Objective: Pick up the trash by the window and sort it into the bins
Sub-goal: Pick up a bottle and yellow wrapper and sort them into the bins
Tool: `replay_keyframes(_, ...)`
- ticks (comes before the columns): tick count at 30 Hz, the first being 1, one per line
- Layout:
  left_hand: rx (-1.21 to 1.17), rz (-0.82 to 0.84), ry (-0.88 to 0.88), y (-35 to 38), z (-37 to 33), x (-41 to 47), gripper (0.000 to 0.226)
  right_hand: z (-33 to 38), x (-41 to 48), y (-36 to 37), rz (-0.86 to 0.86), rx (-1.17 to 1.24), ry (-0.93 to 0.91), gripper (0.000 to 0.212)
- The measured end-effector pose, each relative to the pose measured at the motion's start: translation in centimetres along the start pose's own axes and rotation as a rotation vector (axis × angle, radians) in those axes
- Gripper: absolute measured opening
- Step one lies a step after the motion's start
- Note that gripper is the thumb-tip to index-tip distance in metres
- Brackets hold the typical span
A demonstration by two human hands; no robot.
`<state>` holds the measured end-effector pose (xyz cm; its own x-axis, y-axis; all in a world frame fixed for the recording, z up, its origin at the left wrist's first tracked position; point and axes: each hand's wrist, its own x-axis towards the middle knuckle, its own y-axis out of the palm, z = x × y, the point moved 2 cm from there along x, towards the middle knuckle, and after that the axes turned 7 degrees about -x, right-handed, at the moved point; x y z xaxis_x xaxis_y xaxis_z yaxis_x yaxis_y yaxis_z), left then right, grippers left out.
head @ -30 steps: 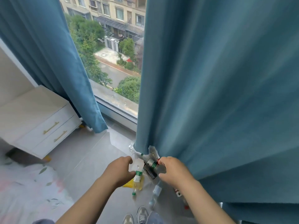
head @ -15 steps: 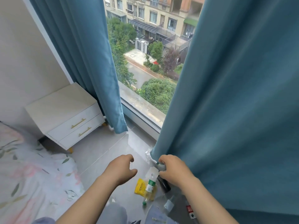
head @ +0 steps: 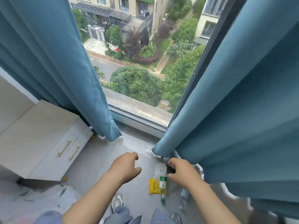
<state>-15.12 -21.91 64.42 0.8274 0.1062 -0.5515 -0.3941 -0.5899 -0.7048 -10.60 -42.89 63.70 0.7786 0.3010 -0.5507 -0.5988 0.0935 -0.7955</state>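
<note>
Right hand on a piece of trash at the curtain hem, pick-up step in hand.

The right hand [head: 182, 173] curls thumb and fingers round a dark container [head: 170, 169] just under the hem of the right curtain [head: 226, 110]. The left hand [head: 126, 167] hovers beside it, fingers loosely bent, holding nothing. On the floor [head: 97, 172] just below the right hand, a green-labelled bottle [head: 162, 181] lies across a yellow packet [head: 152, 185], and clear plastic [head: 149, 152] sits at the hem by the window edge. No bins in sight. Next, I'd say: lift the container clear of the fabric, gather more with the free hand, then turn to find them.
</note>
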Motion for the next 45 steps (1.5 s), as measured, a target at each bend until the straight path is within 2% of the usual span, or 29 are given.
replay_keyframes(8,0.148,0.168,0.183,-0.9,-0.6,3.3,0.046,0.6,-2.1,2.3,-0.028,0.168,0.243,0.040)
replay_keyframes(18,0.297,0.228,0.361,0.5,-5.9,6.6,0.043,-3.8,-2.7,2.7,-0.106,0.301,0.435,0.037)
replay_keyframes(25,0.430,0.331,0.452,1.7,-5.6,12.1,0.041,-3.8,-0.7,5.9,-0.137,0.453,0.590,0.035)
replay_keyframes(34,0.645,0.491,0.564,7.2,1.0,25.5,0.039,-2.0,8.5,16.5,-0.122,0.566,0.809,0.040)
replay_keyframes(45,0.744,0.549,0.638,23.0,12.4,40.3,0.040,-7.4,22.2,35.3,-0.043,0.526,0.876,0.042)
